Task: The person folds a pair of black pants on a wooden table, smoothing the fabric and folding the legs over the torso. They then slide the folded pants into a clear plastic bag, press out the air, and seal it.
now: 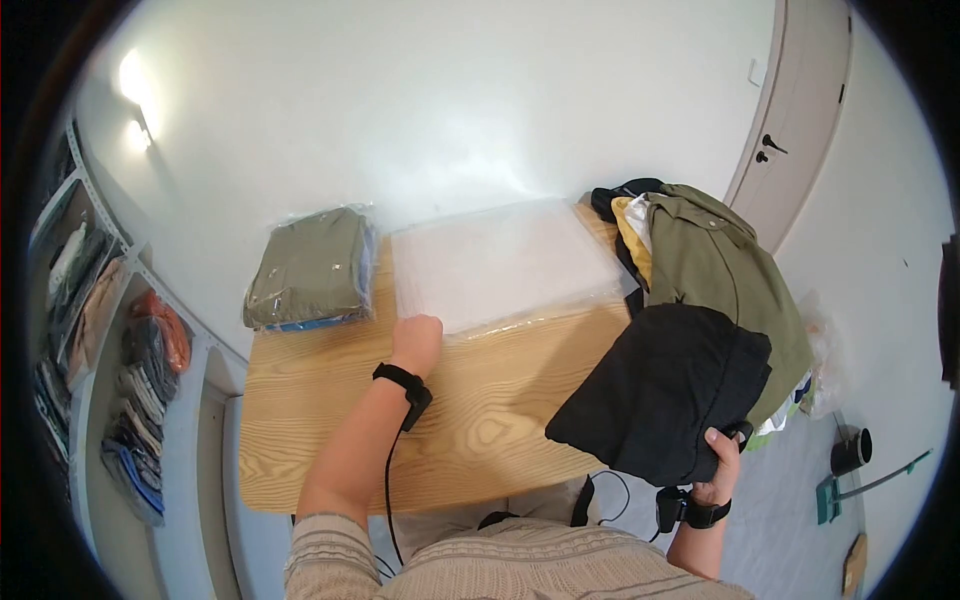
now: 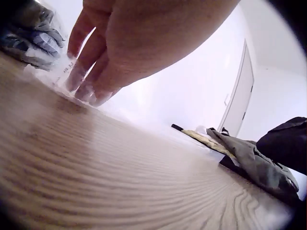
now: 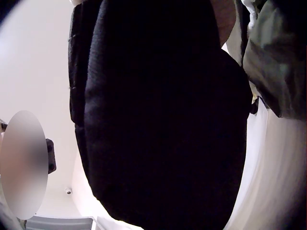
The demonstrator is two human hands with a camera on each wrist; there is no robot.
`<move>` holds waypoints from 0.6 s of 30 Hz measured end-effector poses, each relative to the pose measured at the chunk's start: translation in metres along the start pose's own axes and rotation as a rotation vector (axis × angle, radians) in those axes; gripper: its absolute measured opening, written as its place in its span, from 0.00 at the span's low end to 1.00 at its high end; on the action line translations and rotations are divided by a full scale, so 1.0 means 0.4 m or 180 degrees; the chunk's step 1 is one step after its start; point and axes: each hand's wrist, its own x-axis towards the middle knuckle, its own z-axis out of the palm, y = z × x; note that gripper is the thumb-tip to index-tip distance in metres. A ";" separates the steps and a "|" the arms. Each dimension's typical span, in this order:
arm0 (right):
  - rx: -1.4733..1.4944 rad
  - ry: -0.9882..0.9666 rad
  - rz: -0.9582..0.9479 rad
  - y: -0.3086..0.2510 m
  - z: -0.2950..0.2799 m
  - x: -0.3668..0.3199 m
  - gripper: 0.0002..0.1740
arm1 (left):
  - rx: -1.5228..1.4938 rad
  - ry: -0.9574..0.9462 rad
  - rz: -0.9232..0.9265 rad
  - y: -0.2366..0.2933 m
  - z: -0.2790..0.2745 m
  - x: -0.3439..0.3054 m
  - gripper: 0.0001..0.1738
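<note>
A stack of clear plastic bags (image 1: 500,260) lies flat along the back of the wooden table. My left hand (image 1: 417,342) is at its near left corner; in the left wrist view the bent fingers (image 2: 91,72) grip the crumpled plastic edge, the thumb hidden. My right hand (image 1: 722,468) holds a folded black garment (image 1: 665,390) by its near right edge, thumb on top and the other fingers hidden underneath. The garment is held up over the table's right edge, in front of an olive garment, and fills most of the right wrist view.
A bagged pile of folded olive clothing (image 1: 310,268) sits at the table's back left. Loose clothes, with an olive shirt (image 1: 700,250) on top, hang over the right edge. Shelves (image 1: 150,300) of packed clothes stand at left. A cable (image 1: 390,480) runs from my left wrist.
</note>
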 end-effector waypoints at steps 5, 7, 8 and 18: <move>-0.0034 -0.0048 0.0028 -0.015 0.021 -0.018 0.38 | -0.0258 0.0455 -0.0066 0.007 -0.006 -0.006 0.07; -0.0070 -0.0020 0.0036 -0.017 0.018 -0.023 0.37 | -0.0450 0.0504 0.0005 0.005 -0.009 -0.010 0.07; -0.0073 -0.0009 0.0032 -0.017 0.016 -0.024 0.37 | -0.0454 0.0500 0.0016 0.008 -0.013 -0.012 0.07; -0.0067 0.0124 -0.0148 -0.024 -0.001 -0.033 0.38 | -0.1360 0.0292 0.0748 0.191 -0.213 -0.127 0.13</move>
